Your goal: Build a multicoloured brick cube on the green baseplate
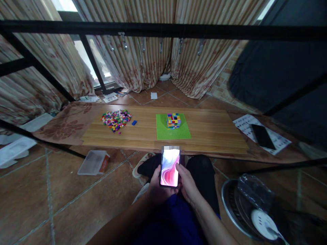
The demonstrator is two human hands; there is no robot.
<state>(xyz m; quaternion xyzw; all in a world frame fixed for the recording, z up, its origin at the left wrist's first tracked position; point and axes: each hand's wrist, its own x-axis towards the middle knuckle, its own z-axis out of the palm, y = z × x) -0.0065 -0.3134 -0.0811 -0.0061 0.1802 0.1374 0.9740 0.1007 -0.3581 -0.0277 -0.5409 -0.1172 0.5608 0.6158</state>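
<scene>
A smartphone (170, 167) with a lit pink-and-white screen is held upright over my lap. My left hand (156, 185) wraps its left edge and back. My right hand (187, 182) grips its right edge, thumb near the screen. Ahead, on a low wooden table (209, 131), a green baseplate (163, 134) carries a block of multicoloured bricks (173, 120). A heap of loose coloured bricks (116, 119) lies at the table's left, with one blue brick (134, 123) beside it.
A dark phone (263, 136) rests on printed paper (245, 123) at the table's right. A clear plastic box (93, 162) lies on the tiled floor at the left. A fan (237, 207) and a white power strip (263, 221) stand at my right. Black frame bars (163, 30) cross overhead.
</scene>
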